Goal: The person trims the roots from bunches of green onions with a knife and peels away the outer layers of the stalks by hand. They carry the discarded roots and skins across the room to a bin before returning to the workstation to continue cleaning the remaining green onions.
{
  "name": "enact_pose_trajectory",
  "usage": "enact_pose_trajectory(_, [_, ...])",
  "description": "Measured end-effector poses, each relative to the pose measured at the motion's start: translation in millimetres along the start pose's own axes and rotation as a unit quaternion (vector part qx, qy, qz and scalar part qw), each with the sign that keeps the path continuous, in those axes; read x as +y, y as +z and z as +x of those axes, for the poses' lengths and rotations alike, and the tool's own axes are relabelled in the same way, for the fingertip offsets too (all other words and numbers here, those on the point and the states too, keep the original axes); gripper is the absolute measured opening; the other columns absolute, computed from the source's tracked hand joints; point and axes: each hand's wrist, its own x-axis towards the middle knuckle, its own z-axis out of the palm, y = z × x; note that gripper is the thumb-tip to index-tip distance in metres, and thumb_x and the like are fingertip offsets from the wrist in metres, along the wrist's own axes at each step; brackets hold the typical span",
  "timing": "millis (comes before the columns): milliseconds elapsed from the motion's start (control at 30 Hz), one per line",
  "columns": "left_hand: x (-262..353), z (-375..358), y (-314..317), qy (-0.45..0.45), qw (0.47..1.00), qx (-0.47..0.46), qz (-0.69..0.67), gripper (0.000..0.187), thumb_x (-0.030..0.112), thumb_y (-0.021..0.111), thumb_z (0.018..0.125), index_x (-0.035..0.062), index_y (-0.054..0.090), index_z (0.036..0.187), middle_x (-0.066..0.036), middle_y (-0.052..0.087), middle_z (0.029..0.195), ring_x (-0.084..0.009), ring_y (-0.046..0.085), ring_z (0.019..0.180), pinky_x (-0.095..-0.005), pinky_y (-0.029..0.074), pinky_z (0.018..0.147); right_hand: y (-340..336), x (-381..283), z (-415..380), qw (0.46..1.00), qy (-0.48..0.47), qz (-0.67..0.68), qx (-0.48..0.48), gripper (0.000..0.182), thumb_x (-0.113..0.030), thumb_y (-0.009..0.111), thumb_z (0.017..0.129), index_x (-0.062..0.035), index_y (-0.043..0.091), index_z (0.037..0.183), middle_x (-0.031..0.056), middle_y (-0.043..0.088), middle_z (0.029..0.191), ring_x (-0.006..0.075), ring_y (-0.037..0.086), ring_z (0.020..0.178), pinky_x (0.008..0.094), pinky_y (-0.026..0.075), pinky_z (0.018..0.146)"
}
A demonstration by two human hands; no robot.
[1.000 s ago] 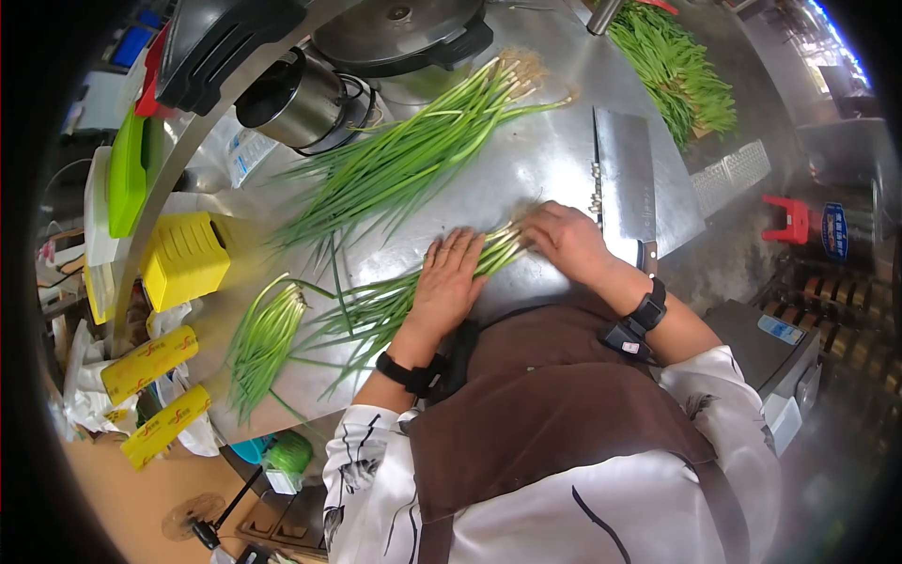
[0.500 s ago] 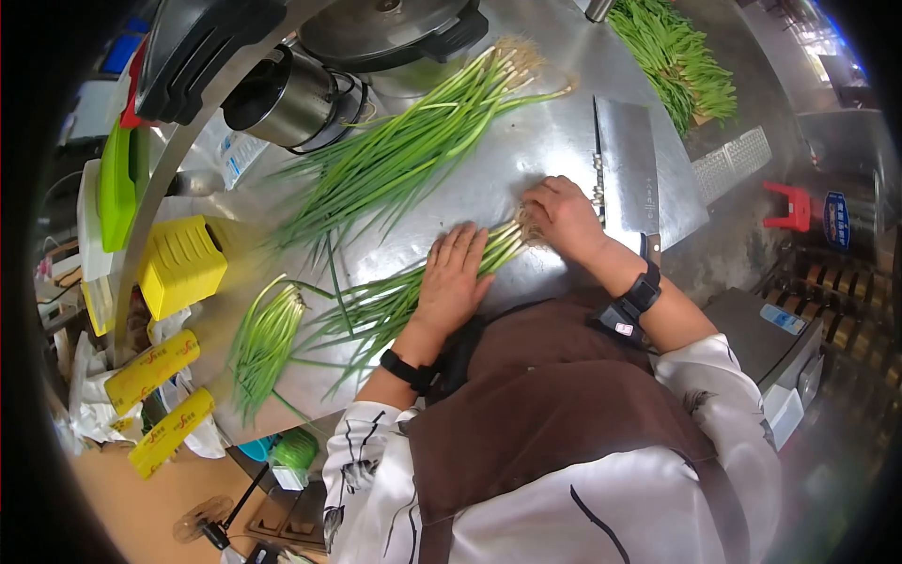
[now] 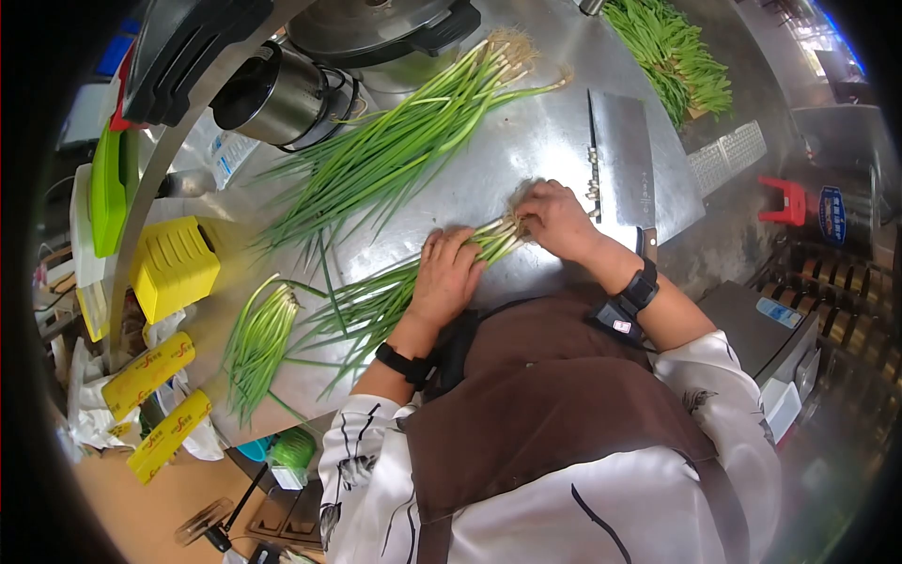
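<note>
A bunch of scallions (image 3: 376, 299) lies on the metal table in front of me, root ends to the right. My left hand (image 3: 445, 274) rests over the stems with its fingers curled round them. At the white root ends, my right hand (image 3: 558, 222) is closed in a pinch on the roots, partly hiding them. A larger pile of scallions (image 3: 390, 155) lies farther back, and a small bunch (image 3: 260, 336) lies to the left. Right of my right hand, a cleaver (image 3: 624, 160) lies flat, with small white pieces (image 3: 593, 174) along its left edge.
A pressure cooker (image 3: 376, 33) and a steel pot (image 3: 268, 99) stand at the back. On the left are a yellow container (image 3: 174, 268) and yellow boxes (image 3: 150, 376). Leafy greens (image 3: 672, 61) lie at the back right, beyond the table, near a red stool (image 3: 783, 200).
The fingers of my left hand have gone from lying nearly flat to curling more over the stems. My right hand stays at the roots with a small shift. The view has shifted slightly.
</note>
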Motion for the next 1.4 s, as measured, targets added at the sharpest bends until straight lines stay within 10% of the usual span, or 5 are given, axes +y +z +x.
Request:
enact_pose_trajectory(533, [-5, 19, -3, -0.064, 0.995, 0.065, 0.037, 0.016, 0.009, 0.062, 0.087, 0.0033, 0.064, 0.102, -0.014, 0.062, 0.110, -0.0347, 0.059, 0.101, -0.0442, 0.048, 0.087, -9, -13, 5, 0.985, -0.158, -0.016, 0.061, 0.018, -0.008, 0.074, 0.076, -0.0097, 0.069, 0.093, 0.0043, 0.061, 0.096, 0.0256, 0.056, 0.093, 0.0374, 0.044, 0.081])
enact_pose_trajectory(833, [-9, 61, -25, -0.151, 0.980, -0.128, -0.009, 0.013, 0.018, 0.072, 0.080, 0.0074, 0.071, 0.088, -0.010, 0.066, 0.088, -0.0312, 0.064, 0.087, -0.0422, 0.051, 0.077, -10, -13, 5, 0.977, -0.175, 0.010, 0.118, 0.015, -0.010, 0.072, 0.078, -0.0093, 0.066, 0.092, 0.0060, 0.057, 0.092, 0.0264, 0.055, 0.091, 0.0368, 0.043, 0.080])
enact_pose_trajectory(1400, [17, 46, -21, -0.079, 0.990, -0.058, -0.101, 0.030, 0.014, 0.077, 0.076, 0.0046, 0.056, 0.096, -0.015, 0.056, 0.112, -0.0381, 0.056, 0.104, -0.0453, 0.048, 0.087, -7, -4, -5, 0.983, -0.146, 0.037, 0.106, 0.013, -0.009, 0.069, 0.079, -0.0075, 0.070, 0.092, 0.0065, 0.059, 0.096, 0.0269, 0.055, 0.093, 0.0389, 0.042, 0.083])
